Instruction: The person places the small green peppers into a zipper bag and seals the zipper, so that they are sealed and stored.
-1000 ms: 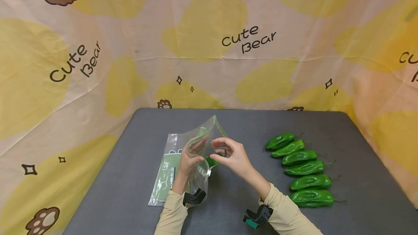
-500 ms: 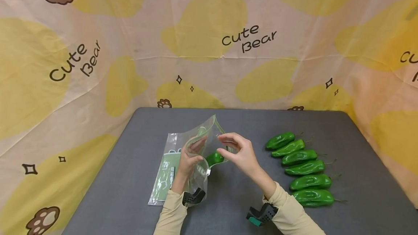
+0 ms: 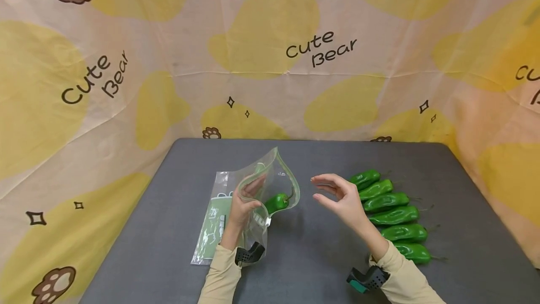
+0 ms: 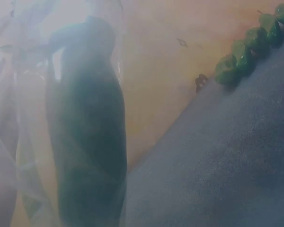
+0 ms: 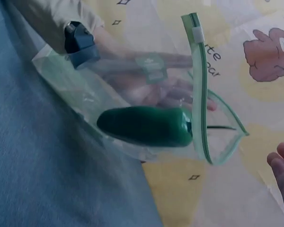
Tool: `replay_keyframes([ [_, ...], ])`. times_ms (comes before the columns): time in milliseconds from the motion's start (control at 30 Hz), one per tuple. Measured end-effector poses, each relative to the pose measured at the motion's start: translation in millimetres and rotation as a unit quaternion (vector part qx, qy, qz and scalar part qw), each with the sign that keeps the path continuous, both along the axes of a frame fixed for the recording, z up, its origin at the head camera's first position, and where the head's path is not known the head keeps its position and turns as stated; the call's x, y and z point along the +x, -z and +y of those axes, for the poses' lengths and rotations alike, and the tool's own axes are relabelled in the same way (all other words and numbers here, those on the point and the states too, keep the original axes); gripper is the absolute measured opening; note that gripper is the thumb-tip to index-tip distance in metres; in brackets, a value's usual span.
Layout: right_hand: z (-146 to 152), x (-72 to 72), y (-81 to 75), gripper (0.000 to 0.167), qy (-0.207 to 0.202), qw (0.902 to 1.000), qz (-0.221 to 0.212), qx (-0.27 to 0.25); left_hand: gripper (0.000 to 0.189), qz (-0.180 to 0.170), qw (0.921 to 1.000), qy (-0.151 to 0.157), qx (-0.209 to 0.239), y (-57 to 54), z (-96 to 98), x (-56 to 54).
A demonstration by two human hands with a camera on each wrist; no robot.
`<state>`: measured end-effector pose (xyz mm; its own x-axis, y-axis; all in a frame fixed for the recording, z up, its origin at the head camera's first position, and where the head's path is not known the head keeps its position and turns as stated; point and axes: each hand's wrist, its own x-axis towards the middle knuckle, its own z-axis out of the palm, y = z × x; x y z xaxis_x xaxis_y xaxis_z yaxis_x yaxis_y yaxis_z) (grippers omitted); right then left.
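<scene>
My left hand (image 3: 242,211) grips a clear zip bag (image 3: 283,179) by one side of its mouth, thumb on the near side and fingers seen through the plastic. The bag's green-edged mouth gapes toward the right, with a white slider at its lower corner. Inside lies one green pepper (image 3: 277,203), its stem toward the mouth; the right wrist view shows this pepper (image 5: 144,126) whole through the plastic. Between the bag and the row of green peppers (image 3: 393,216), my right hand (image 3: 345,201) hovers with loosely curved fingers and holds nothing. It partly covers the row's left ends.
A flat clear package with a green print (image 3: 216,224) lies on the grey table (image 3: 312,262), left of and partly behind the left hand. Several peppers lie stacked front to back on the right. A patterned cloth (image 3: 261,55) encloses the back and sides.
My right hand has drawn out of the bag's mouth and moved right, leaving the pepper inside in plain sight. The left hand and bag have stayed in place.
</scene>
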<state>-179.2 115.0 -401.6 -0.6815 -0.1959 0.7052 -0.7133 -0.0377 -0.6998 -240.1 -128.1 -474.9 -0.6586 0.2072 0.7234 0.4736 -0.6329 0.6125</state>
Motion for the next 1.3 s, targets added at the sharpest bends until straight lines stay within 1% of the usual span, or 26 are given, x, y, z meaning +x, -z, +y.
replay_keyframes([
  [167, 18, -2.3, 13.5, 0.038, -0.017, 0.9998, 0.001, 0.005, 0.060, -0.002, 1.0000, -0.002, -0.001, -1.1, -0.4, -0.7],
  [300, 30, -1.9, 21.1, 0.037, -0.005, 0.9996, -0.021, 0.016, 0.059, -0.007, 1.0000, -0.006, -0.001, -1.0, -0.3, -0.1],
  [433, 42, -0.6, 23.5, 0.035, 0.010, 0.9989, -0.039, 0.023, 0.059, -0.007, 0.9999, -0.009, 0.000, -0.1, 0.0, 0.6],
  [600, 58, 1.8, 22.0, 0.035, 0.006, 0.9993, -0.036, -0.002, 0.058, -0.005, 0.9999, -0.014, -0.002, 0.5, 0.6, 0.4],
  [767, 71, 8.8, 21.3, 0.035, 0.026, 0.9983, -0.051, -0.006, 0.058, -0.004, 0.9999, -0.011, -0.001, 0.9, 1.1, 0.1],
  [867, 78, 14.1, 22.5, 0.036, 0.042, 0.9973, -0.061, -0.003, 0.058, 0.000, 1.0000, -0.005, 0.002, 1.3, 1.1, 0.0],
  [1133, 97, 29.0, 28.1, 0.037, 0.045, 0.9974, -0.046, -0.031, 0.058, -0.013, 0.9999, -0.009, -0.001, 1.3, 1.4, -0.2],
  [1233, 103, 35.1, 29.2, 0.038, 0.065, 0.9958, -0.060, -0.024, 0.058, -0.012, 0.9999, -0.008, -0.001, 1.5, 1.3, -0.7],
  [1300, 106, 39.2, 29.3, 0.038, 0.086, 0.9930, -0.080, -0.010, 0.058, -0.013, 0.9999, -0.006, -0.002, 1.7, 1.4, -0.7],
])
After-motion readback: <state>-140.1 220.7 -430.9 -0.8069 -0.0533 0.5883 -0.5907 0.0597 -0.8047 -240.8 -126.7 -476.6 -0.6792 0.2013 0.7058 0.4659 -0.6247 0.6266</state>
